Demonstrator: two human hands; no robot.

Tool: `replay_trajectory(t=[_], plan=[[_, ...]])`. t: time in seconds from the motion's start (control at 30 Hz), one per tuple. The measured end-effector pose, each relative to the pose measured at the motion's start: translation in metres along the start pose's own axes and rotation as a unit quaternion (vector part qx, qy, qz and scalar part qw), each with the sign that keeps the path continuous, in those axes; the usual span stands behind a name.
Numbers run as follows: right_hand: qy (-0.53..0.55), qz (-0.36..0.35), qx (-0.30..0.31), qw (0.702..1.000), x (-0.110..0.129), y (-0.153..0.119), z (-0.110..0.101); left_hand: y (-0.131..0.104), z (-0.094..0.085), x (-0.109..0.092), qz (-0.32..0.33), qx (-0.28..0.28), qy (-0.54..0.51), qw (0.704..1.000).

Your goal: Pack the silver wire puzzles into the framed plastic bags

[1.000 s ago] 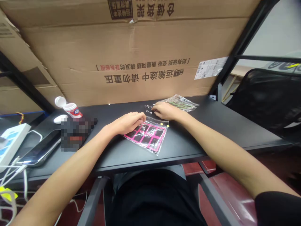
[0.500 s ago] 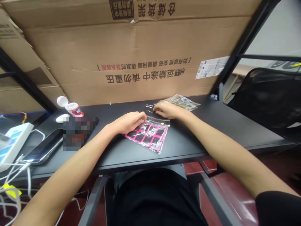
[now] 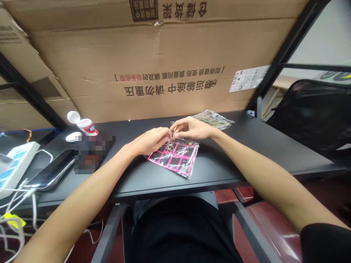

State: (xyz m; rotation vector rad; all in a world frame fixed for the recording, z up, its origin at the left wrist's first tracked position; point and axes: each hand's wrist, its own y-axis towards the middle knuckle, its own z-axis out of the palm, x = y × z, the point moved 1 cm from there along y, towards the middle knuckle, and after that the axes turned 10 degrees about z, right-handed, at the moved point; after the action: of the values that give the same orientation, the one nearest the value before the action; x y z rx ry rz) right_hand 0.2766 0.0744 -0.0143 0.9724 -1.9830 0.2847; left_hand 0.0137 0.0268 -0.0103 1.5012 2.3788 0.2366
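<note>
A clear plastic zip bag [image 3: 179, 164] holding a pink grid-patterned sheet lies on the black desk. My left hand [image 3: 150, 140] has its fingers closed on the bag's upper left edge. Over the bag's top edge, my right hand [image 3: 190, 128] is curled, thumb and fingertips close to the left fingertips. What sits between those right fingers, if anything, is too small to make out. Small metal wire pieces [image 3: 170, 154] show against the pink sheet. Behind the right fingers, another wire piece [image 3: 172, 123] is partly covered. A second plastic bag [image 3: 215, 119], with green inside, lies beyond.
Cardboard [image 3: 164, 47] stands along the back of the desk [image 3: 260, 146]. On the left are an open white-and-red bottle [image 3: 89, 127], a white oval object [image 3: 74, 137], a phone [image 3: 52, 170], a power strip [image 3: 19, 164] and cables. A black chair [image 3: 315, 117] stands at right.
My right hand has moved left from the loose wire pieces to the pink bag's top edge, meeting my left hand. The left hand stays on the bag.
</note>
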Motion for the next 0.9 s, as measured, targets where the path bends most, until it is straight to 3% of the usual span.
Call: replay_trajectory(t=[0.03,0.1,0.2,0.33,0.5,0.77,0.9], plan=[[-0.008,0.0,-0.009,1.0,-0.002,0.0,-0.002,0.0,0.0,0.0,0.0,-0.001,0.001,1.0],[-0.079,0.003,-0.09,0.993,-0.013,0.001,-0.008,0.0,0.0,0.001,-0.001,0.0,0.002,1.0],[-0.216,0.027,-0.161,0.963,-0.033,0.003,-0.012,-0.001,0.001,0.002,-0.001,0.007,-0.001,1.0],[-0.317,0.055,-0.127,0.938,-0.037,0.011,-0.001,0.0,0.001,0.002,0.0,0.018,-0.008,1.0],[-0.317,0.134,-0.116,0.931,-0.018,0.016,0.011,0.002,0.0,-0.005,0.014,0.021,-0.052,0.998],[-0.297,0.211,-0.038,0.93,-0.014,0.007,-0.001,0.001,0.001,-0.005,0.006,0.033,-0.053,0.998],[-0.316,0.21,-0.028,0.925,-0.013,0.006,-0.002,-0.001,0.003,0.0,0.004,0.026,-0.045,0.999]])
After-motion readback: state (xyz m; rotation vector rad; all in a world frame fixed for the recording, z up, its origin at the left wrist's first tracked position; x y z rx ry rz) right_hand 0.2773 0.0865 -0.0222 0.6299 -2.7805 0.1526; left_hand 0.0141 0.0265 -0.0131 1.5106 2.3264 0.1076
